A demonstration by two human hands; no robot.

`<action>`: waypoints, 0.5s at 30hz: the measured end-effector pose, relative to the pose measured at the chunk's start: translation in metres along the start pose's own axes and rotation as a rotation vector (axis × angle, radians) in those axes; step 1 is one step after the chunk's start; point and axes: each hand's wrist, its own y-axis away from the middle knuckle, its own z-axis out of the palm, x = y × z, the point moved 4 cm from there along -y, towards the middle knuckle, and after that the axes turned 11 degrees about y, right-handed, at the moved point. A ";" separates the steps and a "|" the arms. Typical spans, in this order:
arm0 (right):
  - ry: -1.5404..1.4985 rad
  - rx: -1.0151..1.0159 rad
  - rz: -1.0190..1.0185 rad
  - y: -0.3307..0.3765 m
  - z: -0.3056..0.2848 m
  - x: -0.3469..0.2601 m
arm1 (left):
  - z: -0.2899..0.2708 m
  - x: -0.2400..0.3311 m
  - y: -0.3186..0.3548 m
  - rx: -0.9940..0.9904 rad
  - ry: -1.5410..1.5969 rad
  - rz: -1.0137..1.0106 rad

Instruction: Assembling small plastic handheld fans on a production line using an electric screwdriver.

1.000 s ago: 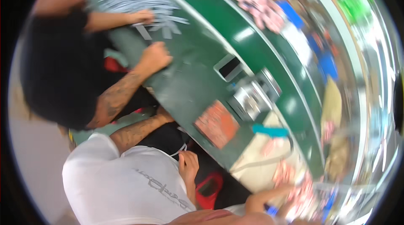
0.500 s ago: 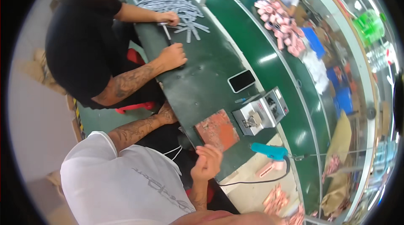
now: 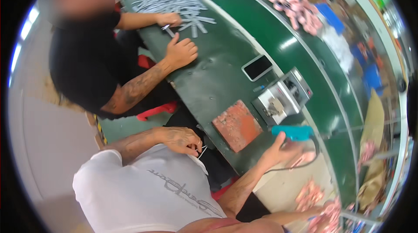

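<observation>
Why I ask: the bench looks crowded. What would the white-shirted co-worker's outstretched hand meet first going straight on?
The teal tool handle, right in front of the outstretched hand; whether they already touch is unclear. The grey machine stands just beyond.

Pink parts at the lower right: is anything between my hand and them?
Nothing visible stands in the way. Your hand already lies at the edge of the pink parts, though blur hides its grip. A co-worker's hand on the teal tool is farther up, off that path.
</observation>
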 end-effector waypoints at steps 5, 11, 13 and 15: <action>-0.259 -0.044 -0.021 -0.004 0.021 0.010 | -0.119 0.188 0.018 0.585 -0.216 0.823; -0.337 -0.073 0.054 0.014 0.028 -0.033 | -0.090 0.211 0.057 0.911 -0.078 1.426; -0.305 -0.050 0.039 0.025 0.010 -0.025 | -0.092 0.210 0.043 0.895 0.001 1.420; -0.283 -0.012 0.017 0.037 -0.002 -0.011 | -0.103 0.214 0.026 0.841 0.030 1.428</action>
